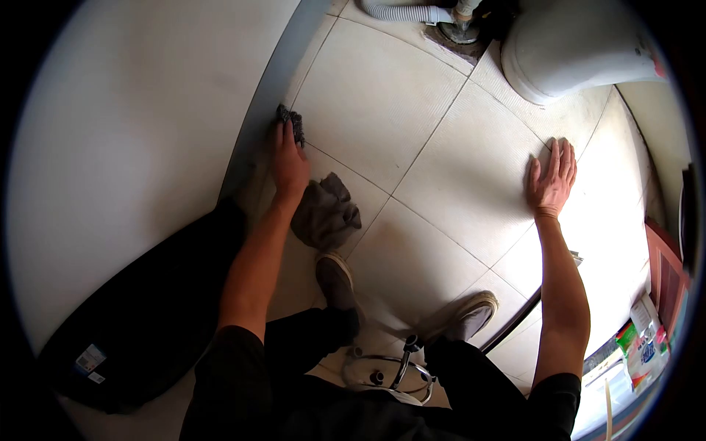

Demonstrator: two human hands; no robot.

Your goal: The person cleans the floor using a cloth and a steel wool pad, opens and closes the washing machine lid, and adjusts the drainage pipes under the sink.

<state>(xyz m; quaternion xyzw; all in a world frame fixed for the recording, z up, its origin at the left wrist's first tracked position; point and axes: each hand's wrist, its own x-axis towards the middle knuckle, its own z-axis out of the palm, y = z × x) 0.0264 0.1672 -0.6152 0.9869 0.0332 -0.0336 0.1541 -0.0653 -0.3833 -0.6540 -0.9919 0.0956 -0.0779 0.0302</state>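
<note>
My left hand [291, 167] presses a dark, glittery scouring pad [296, 126] to the tiled floor [382, 95], close by the grey baseboard strip [266, 110]. Its fingers are bent over the pad and partly hide it. A crumpled grey-brown cloth [325, 214] lies on the tiles just below that hand, in front of my left shoe [334, 278]. On the right, my right hand [553, 182] rests palm down on the tiles, fingers stretched out, holding nothing.
A white bucket [573, 51] stands at the upper right, beside a floor drain [460, 31] with a ribbed hose [401, 12]. A large black object [147, 316] sits at lower left. A chrome stool base [401, 371] is beneath me. Packages [643, 353] lie at far right.
</note>
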